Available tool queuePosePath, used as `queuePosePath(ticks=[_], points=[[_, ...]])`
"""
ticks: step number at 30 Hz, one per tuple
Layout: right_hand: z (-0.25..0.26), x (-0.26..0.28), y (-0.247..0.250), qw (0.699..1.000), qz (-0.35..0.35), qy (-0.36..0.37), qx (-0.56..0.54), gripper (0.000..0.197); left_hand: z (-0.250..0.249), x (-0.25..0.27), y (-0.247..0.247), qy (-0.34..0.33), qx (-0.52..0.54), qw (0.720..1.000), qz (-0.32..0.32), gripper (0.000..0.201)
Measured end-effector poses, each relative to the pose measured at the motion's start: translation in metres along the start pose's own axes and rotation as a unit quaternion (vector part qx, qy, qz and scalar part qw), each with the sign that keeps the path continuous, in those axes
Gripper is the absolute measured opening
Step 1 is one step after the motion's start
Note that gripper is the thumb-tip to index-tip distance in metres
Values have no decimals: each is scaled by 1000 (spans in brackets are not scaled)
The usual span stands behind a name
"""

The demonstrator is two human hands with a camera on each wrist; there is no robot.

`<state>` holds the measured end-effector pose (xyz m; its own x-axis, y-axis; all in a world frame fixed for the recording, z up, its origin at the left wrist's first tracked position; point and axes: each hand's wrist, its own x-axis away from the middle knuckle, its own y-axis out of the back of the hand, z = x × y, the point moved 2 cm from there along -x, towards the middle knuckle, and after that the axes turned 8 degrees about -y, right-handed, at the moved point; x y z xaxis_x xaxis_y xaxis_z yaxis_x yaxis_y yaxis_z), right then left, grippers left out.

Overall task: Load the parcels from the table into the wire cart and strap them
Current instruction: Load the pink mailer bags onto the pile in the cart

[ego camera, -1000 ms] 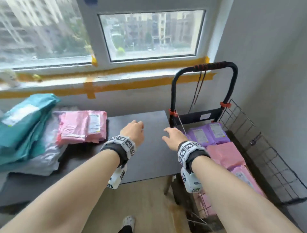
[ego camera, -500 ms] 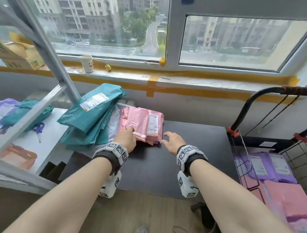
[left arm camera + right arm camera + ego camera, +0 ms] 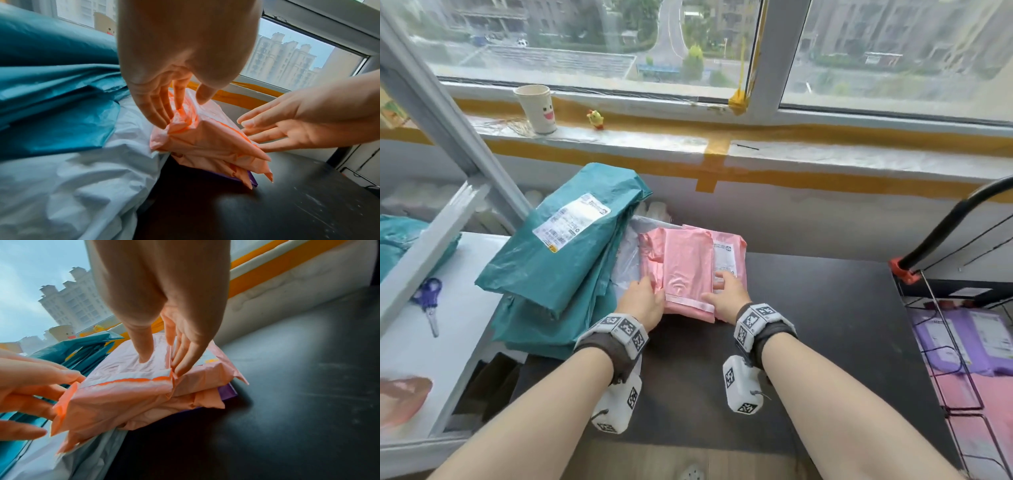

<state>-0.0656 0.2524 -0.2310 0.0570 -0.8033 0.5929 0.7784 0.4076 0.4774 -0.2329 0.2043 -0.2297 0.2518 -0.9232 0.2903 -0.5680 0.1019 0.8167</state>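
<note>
A stack of pink parcels (image 3: pixel 688 267) lies on the black table (image 3: pixel 825 325), with a purple parcel (image 3: pixel 228 392) under it. My left hand (image 3: pixel 650 291) touches the left edge of the top pink parcel (image 3: pixel 205 138) with straight fingers, thumb hovering above. On the same parcel (image 3: pixel 123 386), my right hand (image 3: pixel 162 360) presses its thumb on top while its straight fingers lie along the right edge. The wire cart (image 3: pixel 962 394) stands right of the table and holds purple parcels (image 3: pixel 955 346) and pink ones.
Teal parcels (image 3: pixel 565 253) are piled left of the pink stack on a white parcel (image 3: pixel 82 178). A white shelf frame (image 3: pixel 448 144) with scissors (image 3: pixel 428 301) stands at the left. The cart's black handle (image 3: pixel 948 229) rises at the right. A paper cup (image 3: pixel 537 109) sits on the windowsill.
My view swung left from the cart to the table. Both hands moved forward to the pink stack; the right hand, which hovered beside it, now touches the top parcel.
</note>
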Motion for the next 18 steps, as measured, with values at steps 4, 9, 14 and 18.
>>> queuePosePath(ticks=[4, 9, 14, 18], points=[[-2, -7, -2, 997, -13, -13, -73, 66, 2, -3, -3, 36, 63, 997, -18, 44], [-7, -3, -2, 996, -22, 2, -83, 57, 2, -1, -6, 90, 188, 977, -46, 48], [-16, 10, 11, 993, -32, 22, -113, 51, -11, 10, -9, 93, 263, 959, -41, 38], [-32, 28, 31, 984, -41, 27, -174, 58, -35, 31, -14, 47, 302, 951, -47, 33]])
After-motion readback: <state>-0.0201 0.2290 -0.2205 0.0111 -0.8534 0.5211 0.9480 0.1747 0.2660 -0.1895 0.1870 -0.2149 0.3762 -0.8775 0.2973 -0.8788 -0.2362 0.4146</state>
